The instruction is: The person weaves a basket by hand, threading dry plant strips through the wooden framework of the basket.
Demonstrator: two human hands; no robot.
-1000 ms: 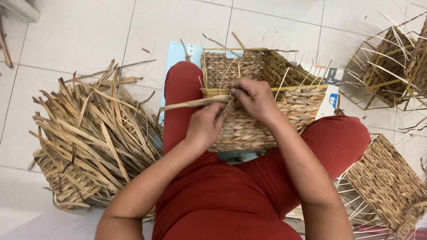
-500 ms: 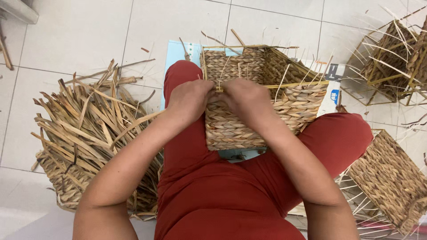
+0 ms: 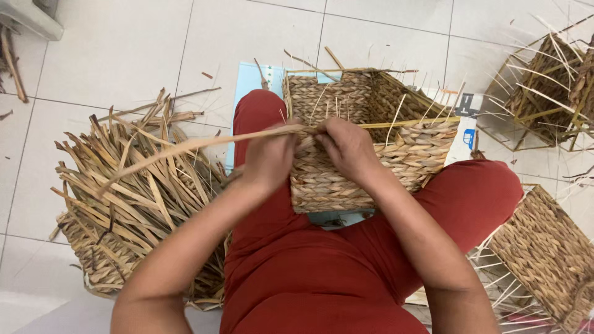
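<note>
frame centre: left hand (image 3: 267, 162) and right hand (image 3: 348, 147) both pinched on long dried strand (image 3: 185, 147) at woven basket (image 3: 371, 142) rim, strand trailing lower left.

The floor (image 3: 124, 49) is pale square tile with thin dark joints. A heap of dried leaf strips (image 3: 130, 204) lies on it at the left, a light blue mat (image 3: 253, 80) near the middle. Two woven baskets rest at the right, one upper (image 3: 544, 80), one lower (image 3: 544, 253). Loose scraps (image 3: 12, 68) lie scattered at the far left.
</note>
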